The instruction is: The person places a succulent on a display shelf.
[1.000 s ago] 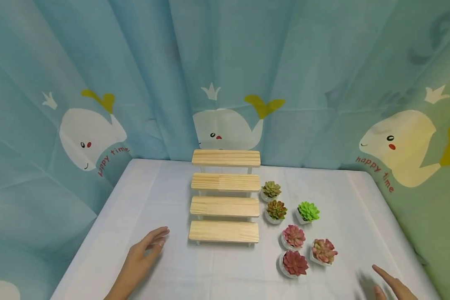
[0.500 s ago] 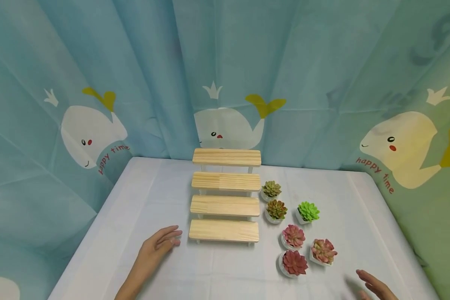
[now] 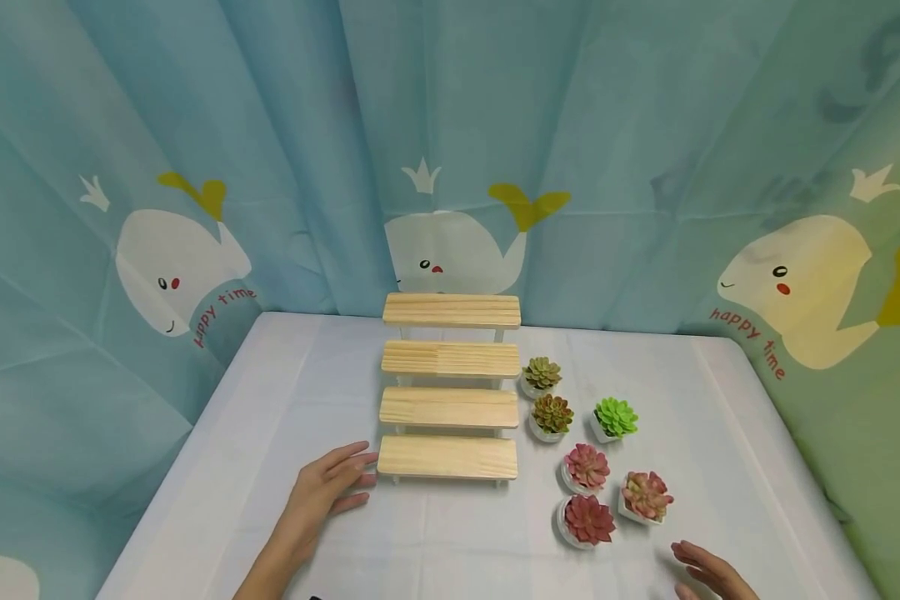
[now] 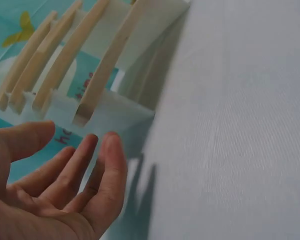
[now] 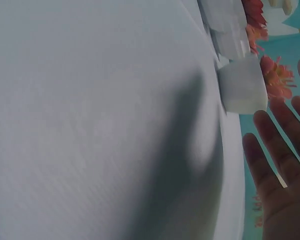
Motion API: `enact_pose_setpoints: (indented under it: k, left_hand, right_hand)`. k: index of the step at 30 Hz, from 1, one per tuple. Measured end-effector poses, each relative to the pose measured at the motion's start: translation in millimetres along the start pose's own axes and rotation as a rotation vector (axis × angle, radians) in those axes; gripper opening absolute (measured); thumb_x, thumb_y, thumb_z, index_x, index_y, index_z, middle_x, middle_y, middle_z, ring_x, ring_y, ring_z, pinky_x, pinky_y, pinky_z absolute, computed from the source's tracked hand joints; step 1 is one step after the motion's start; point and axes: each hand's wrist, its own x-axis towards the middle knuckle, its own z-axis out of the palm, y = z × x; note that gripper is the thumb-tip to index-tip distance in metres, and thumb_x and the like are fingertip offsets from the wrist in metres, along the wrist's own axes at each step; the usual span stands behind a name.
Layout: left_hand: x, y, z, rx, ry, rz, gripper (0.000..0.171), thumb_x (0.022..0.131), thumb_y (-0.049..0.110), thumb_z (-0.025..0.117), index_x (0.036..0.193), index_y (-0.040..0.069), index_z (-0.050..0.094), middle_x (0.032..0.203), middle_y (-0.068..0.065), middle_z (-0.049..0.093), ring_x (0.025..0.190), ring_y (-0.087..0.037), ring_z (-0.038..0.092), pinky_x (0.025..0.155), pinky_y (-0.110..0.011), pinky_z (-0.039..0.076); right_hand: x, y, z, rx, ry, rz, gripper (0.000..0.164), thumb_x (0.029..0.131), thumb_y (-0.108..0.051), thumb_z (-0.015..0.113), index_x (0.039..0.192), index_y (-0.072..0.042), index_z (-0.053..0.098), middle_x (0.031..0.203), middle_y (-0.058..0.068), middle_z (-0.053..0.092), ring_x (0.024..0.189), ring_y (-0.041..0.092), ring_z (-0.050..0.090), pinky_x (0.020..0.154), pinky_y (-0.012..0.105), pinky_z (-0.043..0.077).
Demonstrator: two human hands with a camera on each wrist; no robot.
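My left hand has its fingertips right at the left end of the lowest board of a four-step wooden stand. In the left wrist view the relaxed fingers are spread beside the board ends and grip nothing. Over the table at front right, my right hand has loosely extended fingers and holds nothing. Nearest to it is a pink-green potted succulent in a white square pot. A dark red succulent and a pink succulent in round white pots stand just left of that one.
Farther back stand a bright green succulent, a brown-green succulent and a grey-green succulent, the last two close to the stand's right side. A white cloth covers the table. Blue curtains with whale prints enclose the back and sides.
My left hand has moved right and closer to the stand's lowest board, its fingers spreading. My right hand has come left toward the potted succulents. The stand and plants stay in place.
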Motion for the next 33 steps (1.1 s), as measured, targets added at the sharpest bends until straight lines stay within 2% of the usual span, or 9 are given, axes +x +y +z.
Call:
enact_pose_setpoints:
  k: [2, 5, 10, 16, 20, 25, 29, 33]
  left_hand:
    - [1.9, -0.7, 3.5, -0.001, -0.002, -0.005, 0.053, 0.104, 0.024, 0.064, 0.151, 0.000, 0.051, 0.143, -0.019, 0.065, 0.110, -0.023, 0.073, 0.089, -0.033, 0.067]
    - [3.9, -2.7, 9.0, -0.015, -0.006, -0.013, 0.053, 0.104, 0.022, 0.065, 0.150, 0.000, 0.051, 0.140, -0.019, 0.066, 0.109, -0.025, 0.073, 0.088, -0.033, 0.067]
    - [6.7, -6.0, 15.4, -0.044, -0.015, -0.014, 0.052, 0.104, 0.021, 0.064, 0.149, -0.002, 0.051, 0.129, -0.016, 0.072, 0.107, -0.025, 0.074, 0.090, -0.033, 0.066]
    - [10.4, -9.3, 18.7, -0.088, -0.010, -0.027, 0.051, 0.104, 0.017, 0.064, 0.150, -0.003, 0.049, 0.119, -0.010, 0.074, 0.103, -0.022, 0.074, 0.090, -0.032, 0.066]
    - [13.7, -11.3, 21.3, -0.125, -0.013, -0.036, 0.053, 0.104, 0.014, 0.064, 0.150, -0.005, 0.047, 0.117, -0.009, 0.073, 0.102, -0.020, 0.073, 0.091, -0.031, 0.066]
    - [17.7, -12.6, 21.4, -0.151, -0.028, -0.047, 0.056, 0.103, 0.013, 0.065, 0.151, -0.008, 0.044, 0.114, -0.007, 0.072, 0.100, -0.017, 0.072, 0.091, -0.028, 0.065]
    - [20.7, -12.0, 16.8, -0.160, -0.076, -0.054, 0.060, 0.103, 0.013, 0.064, 0.153, -0.009, 0.040, 0.128, -0.015, 0.069, 0.103, -0.014, 0.071, 0.093, -0.026, 0.064]
    - [23.3, -11.7, 11.4, -0.193, -0.146, -0.041, 0.066, 0.103, 0.010, 0.062, 0.157, -0.012, 0.031, 0.152, -0.029, 0.049, 0.112, -0.011, 0.068, 0.099, -0.026, 0.062]
  right_hand:
    - [-1.6, -3.8, 4.7, -0.024, 0.010, -0.012, 0.054, 0.079, 0.024, 0.072, 0.128, 0.007, 0.059, 0.117, -0.043, 0.055, 0.104, -0.025, 0.053, 0.076, -0.004, 0.045]
    - [-3.3, -8.2, 10.6, -0.066, 0.005, -0.012, 0.051, 0.080, 0.021, 0.074, 0.126, 0.010, 0.057, 0.118, -0.043, 0.054, 0.104, -0.024, 0.053, 0.076, -0.002, 0.047]
    - [-1.7, -13.8, 17.8, -0.110, -0.040, 0.027, 0.047, 0.083, 0.013, 0.078, 0.125, 0.004, 0.060, 0.117, -0.045, 0.051, 0.103, -0.024, 0.053, 0.074, 0.004, 0.051]
    - [-1.3, -22.9, 26.1, -0.079, -0.013, -0.056, 0.049, 0.079, 0.018, 0.077, 0.124, 0.008, 0.061, 0.123, -0.043, 0.052, 0.108, -0.026, 0.051, 0.081, -0.004, 0.046]
    - [-1.3, -28.3, 28.7, -0.116, -0.013, -0.032, 0.049, 0.083, 0.011, 0.080, 0.128, 0.004, 0.062, 0.123, -0.044, 0.050, 0.109, -0.027, 0.050, 0.082, -0.005, 0.045]
    - [0.7, -31.7, 27.7, -0.174, -0.070, -0.014, 0.054, 0.084, -0.001, 0.084, 0.133, -0.003, 0.061, 0.126, -0.045, 0.047, 0.111, -0.029, 0.047, 0.084, -0.008, 0.041]
    - [3.4, -34.5, 28.8, -0.175, -0.102, -0.058, 0.062, 0.082, -0.004, 0.087, 0.137, -0.004, 0.059, 0.131, -0.041, 0.049, 0.115, -0.028, 0.047, 0.089, -0.009, 0.039]
    - [6.9, -40.1, 31.8, -0.181, -0.117, -0.056, 0.066, 0.080, -0.009, 0.090, 0.138, -0.005, 0.060, 0.131, -0.030, 0.059, 0.116, -0.026, 0.050, 0.091, -0.007, 0.042]
